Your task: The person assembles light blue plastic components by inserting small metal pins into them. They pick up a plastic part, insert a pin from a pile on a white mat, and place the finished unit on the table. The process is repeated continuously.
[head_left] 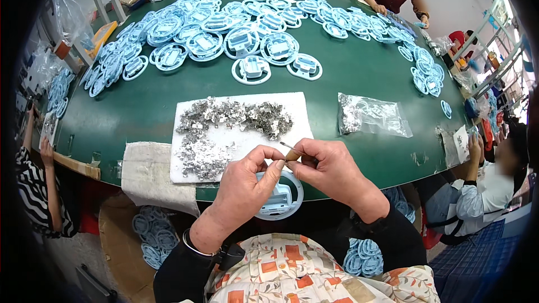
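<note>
My left hand (238, 182) and my right hand (339, 171) meet fingertip to fingertip over the table's near edge. The right fingers close around a small tool (292, 155) with a brown handle and a thin metal tip pointing up-left. My left thumb and index finger pinch together; whatever lies between them is too small to make out. Just below the hands is a light-blue plastic steering-wheel-shaped part (279, 201), partly covered by the left fingers. Beyond them, small metal clips (227, 113) are heaped on a white foam board (252, 154).
A large pile of similar blue wheels (210, 22) spreads over the green table (320, 92). A clear bag of metal pieces (373, 116) lies right, a cloth (147, 171) left. Boxes of blue wheels (154, 235) stand below. Other people work around the table.
</note>
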`<state>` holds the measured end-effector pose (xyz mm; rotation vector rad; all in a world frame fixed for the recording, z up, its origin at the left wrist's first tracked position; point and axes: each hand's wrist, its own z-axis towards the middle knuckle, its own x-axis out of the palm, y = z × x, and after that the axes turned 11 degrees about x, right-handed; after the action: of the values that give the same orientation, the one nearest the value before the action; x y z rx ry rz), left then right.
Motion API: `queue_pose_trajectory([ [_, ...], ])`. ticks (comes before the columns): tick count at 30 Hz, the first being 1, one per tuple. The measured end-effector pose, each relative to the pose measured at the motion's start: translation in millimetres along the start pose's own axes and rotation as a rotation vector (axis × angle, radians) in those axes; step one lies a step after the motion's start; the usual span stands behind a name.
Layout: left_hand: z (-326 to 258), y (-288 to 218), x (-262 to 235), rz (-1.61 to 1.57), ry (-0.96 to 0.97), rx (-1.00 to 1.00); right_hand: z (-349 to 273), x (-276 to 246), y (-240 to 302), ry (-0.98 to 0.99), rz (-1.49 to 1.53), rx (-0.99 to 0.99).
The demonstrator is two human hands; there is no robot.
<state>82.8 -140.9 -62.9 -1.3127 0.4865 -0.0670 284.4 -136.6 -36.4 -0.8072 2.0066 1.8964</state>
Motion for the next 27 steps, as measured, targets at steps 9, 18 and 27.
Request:
queue_pose_trajectory([
  [9, -2, -7, 3, -0.134, 0.059, -0.106, -3, -4, -5, 0.053, 0.277, 0.113],
  [18, 2, -13, 0, 0.166, 0.09, 0.072, -9, -7, 5, 0.019, 0.103, 0.07],
  [27, 2, -11, -3, 0.195, 0.129, 0.085, -6, -22, 1, 0.13, 0.097, 0.129],
])
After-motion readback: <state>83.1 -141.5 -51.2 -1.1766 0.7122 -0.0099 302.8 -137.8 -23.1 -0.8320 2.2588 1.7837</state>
